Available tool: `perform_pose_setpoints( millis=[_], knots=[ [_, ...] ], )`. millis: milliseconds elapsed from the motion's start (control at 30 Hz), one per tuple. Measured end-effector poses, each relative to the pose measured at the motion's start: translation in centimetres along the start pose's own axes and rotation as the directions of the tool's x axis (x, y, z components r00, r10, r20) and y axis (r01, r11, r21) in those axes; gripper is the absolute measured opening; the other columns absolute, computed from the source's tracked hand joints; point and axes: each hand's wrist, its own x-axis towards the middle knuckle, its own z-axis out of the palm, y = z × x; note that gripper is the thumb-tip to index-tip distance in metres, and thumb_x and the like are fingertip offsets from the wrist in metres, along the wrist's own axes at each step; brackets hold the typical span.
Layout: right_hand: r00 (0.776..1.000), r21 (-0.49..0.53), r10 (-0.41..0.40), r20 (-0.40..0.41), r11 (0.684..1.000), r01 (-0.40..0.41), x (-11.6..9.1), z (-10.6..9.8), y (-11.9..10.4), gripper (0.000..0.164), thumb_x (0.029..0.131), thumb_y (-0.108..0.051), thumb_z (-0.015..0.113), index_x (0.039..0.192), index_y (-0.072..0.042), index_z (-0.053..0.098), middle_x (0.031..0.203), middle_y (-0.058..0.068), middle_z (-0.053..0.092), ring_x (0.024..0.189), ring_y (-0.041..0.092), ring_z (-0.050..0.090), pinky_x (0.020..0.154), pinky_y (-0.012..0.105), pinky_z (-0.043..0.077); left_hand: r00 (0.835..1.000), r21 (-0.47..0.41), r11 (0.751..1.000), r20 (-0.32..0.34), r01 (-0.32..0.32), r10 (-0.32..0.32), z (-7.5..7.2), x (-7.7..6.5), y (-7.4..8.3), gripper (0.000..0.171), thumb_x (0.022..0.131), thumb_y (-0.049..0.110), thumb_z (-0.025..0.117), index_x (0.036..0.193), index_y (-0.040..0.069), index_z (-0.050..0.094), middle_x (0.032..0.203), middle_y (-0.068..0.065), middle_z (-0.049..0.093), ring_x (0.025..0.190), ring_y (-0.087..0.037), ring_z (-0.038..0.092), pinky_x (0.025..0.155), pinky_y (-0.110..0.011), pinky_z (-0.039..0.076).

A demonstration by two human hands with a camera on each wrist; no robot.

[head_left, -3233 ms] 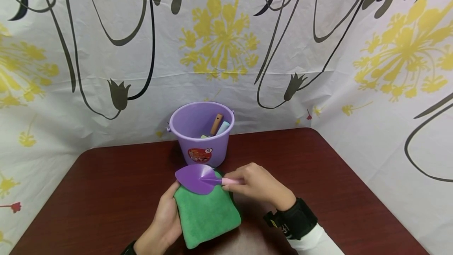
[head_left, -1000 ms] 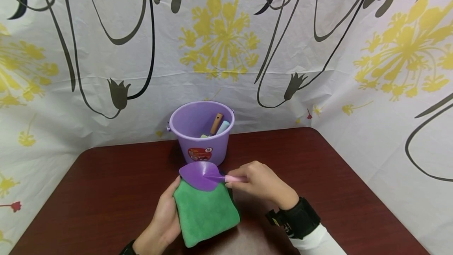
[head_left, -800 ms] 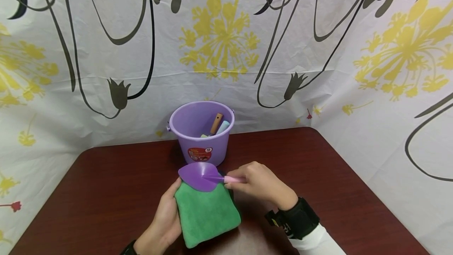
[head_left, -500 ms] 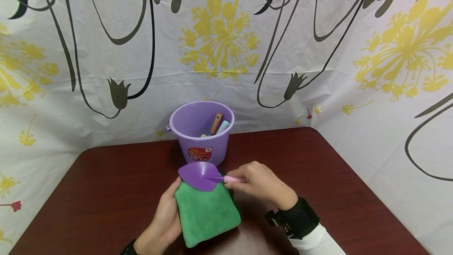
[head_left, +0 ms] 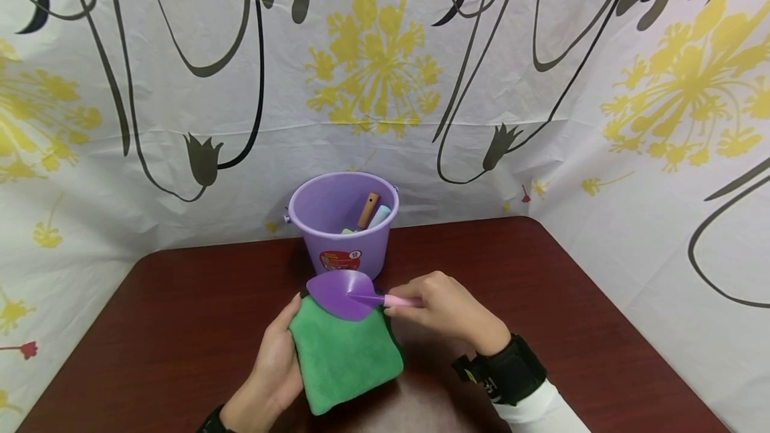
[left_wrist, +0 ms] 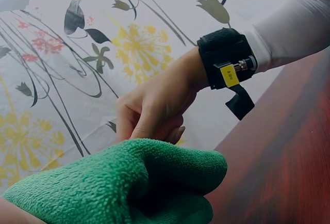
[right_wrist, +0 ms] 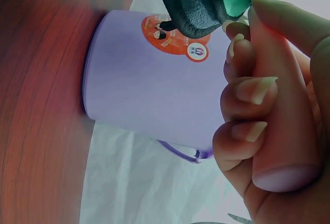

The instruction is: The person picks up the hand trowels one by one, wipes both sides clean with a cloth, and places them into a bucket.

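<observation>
A small hand trowel (head_left: 343, 294) with a purple blade and pink handle (right_wrist: 286, 105) is in my right hand (head_left: 448, 309), fingers curled round the handle. Its blade lies over the far edge of a folded green cloth (head_left: 349, 356). My left hand (head_left: 277, 366) holds that cloth by its left side, thumb along the edge; the other fingers are hidden beneath. In the right wrist view the cloth's dark underside (right_wrist: 188, 7) shows. The left wrist view has the cloth's fuzzy folds (left_wrist: 93, 182) in front, with my right hand (left_wrist: 154, 108) behind them.
A purple bucket (head_left: 343, 242) with a red label stands just beyond the trowel. Inside it are a brown handle (head_left: 368, 211), a light-blue handle (head_left: 379, 216) and something pale green. The dark red table (head_left: 198, 326) meets a patterned cloth backdrop (head_left: 277, 105).
Over these seconds the trowel and my right hand shift slightly away and to the right. My left hand and the green cloth shift slightly left and away. Both grips stay the same.
</observation>
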Motion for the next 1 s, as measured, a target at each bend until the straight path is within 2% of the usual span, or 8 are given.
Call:
perform_pose_setpoints(
  millis=[133, 267, 400, 600, 833, 900, 1000],
  knots=[
    [1.0, -0.009, 0.003, -0.002, 1.0, -0.003, 0.0, -0.1, 0.2, 0.01, 0.094, -0.043, 0.071, 0.092, -0.035, 0.076, 0.074, -0.021, 0.061, 0.064, -0.005, 0.05, 0.059, 0.015, 0.044, 1.0, 0.003, 1.0, -0.009, -0.008, 0.008, -0.2, 0.0, 0.2, 0.045, 0.11, 0.051, 0.022, 0.14, 0.023, 0.04, 0.125, 0.013, 0.054, 0.115, -0.002, 0.054, 0.104, -0.024, 0.047],
    [1.0, -0.014, 0.001, -0.008, 1.0, -0.001, 0.0, -0.1, 0.4, 0.013, 0.094, -0.045, 0.07, 0.089, -0.035, 0.075, 0.071, -0.022, 0.059, 0.062, -0.005, 0.049, 0.057, 0.015, 0.042, 1.0, -0.007, 1.0, -0.009, -0.029, 0.029, -0.5, 0.1, 0.4, 0.04, 0.11, 0.052, 0.024, 0.127, 0.026, 0.049, 0.116, 0.014, 0.057, 0.109, -0.002, 0.056, 0.1, -0.024, 0.049],
    [1.0, -0.024, 0.012, -0.02, 1.0, -0.012, -0.1, -0.3, 0.6, 0.01, 0.094, -0.045, 0.071, 0.092, -0.037, 0.077, 0.072, -0.024, 0.062, 0.062, -0.005, 0.05, 0.057, 0.015, 0.044, 0.999, -0.016, 0.999, -0.013, -0.034, 0.034, -0.7, 0.1, 0.8, 0.041, 0.109, 0.054, 0.024, 0.122, 0.027, 0.052, 0.114, 0.014, 0.058, 0.109, -0.002, 0.057, 0.1, -0.024, 0.049],
    [0.999, -0.044, 0.027, -0.033, 0.999, -0.029, -0.2, -0.7, 0.8, 0.011, 0.093, -0.047, 0.07, 0.094, -0.039, 0.077, 0.075, -0.026, 0.064, 0.063, -0.005, 0.052, 0.059, 0.016, 0.046, 0.999, 0.001, 0.999, -0.003, -0.051, 0.051, -1.2, -0.1, 1.5, 0.044, 0.109, 0.056, 0.024, 0.136, 0.026, 0.042, 0.127, 0.017, 0.055, 0.12, -0.001, 0.054, 0.106, -0.022, 0.047],
    [0.998, -0.043, 0.041, -0.038, 0.998, -0.043, -0.4, -1.3, 1.1, 0.012, 0.094, -0.046, 0.07, 0.098, -0.037, 0.076, 0.078, -0.025, 0.066, 0.067, -0.005, 0.055, 0.062, 0.017, 0.048, 0.996, 0.007, 0.997, 0.046, -0.078, 0.077, -1.8, -0.5, 2.6, 0.061, 0.107, 0.059, 0.022, 0.157, 0.023, 0.018, 0.143, 0.02, 0.046, 0.131, 0.002, 0.049, 0.111, -0.02, 0.043],
    [0.998, -0.044, 0.04, -0.04, 0.998, -0.042, -0.4, -1.4, 1.2, 0.01, 0.094, -0.045, 0.07, 0.097, -0.037, 0.076, 0.077, -0.024, 0.066, 0.067, -0.004, 0.055, 0.061, 0.017, 0.048, 0.995, -0.005, 0.996, 0.052, -0.085, 0.086, -1.8, -0.6, 2.9, 0.063, 0.108, 0.059, 0.021, 0.158, 0.022, 0.016, 0.143, 0.02, 0.047, 0.131, 0.002, 0.049, 0.112, -0.021, 0.043],
    [0.998, -0.036, 0.043, -0.041, 0.998, -0.045, -0.5, -1.5, 1.3, 0.009, 0.094, -0.045, 0.07, 0.098, -0.038, 0.076, 0.076, -0.022, 0.067, 0.067, -0.004, 0.055, 0.061, 0.017, 0.048, 0.993, -0.023, 0.995, 0.058, -0.097, 0.098, -2.1, -0.7, 3.3, 0.059, 0.108, 0.057, 0.021, 0.156, 0.024, 0.02, 0.141, 0.021, 0.049, 0.13, 0.001, 0.05, 0.111, -0.021, 0.044]
  ],
)
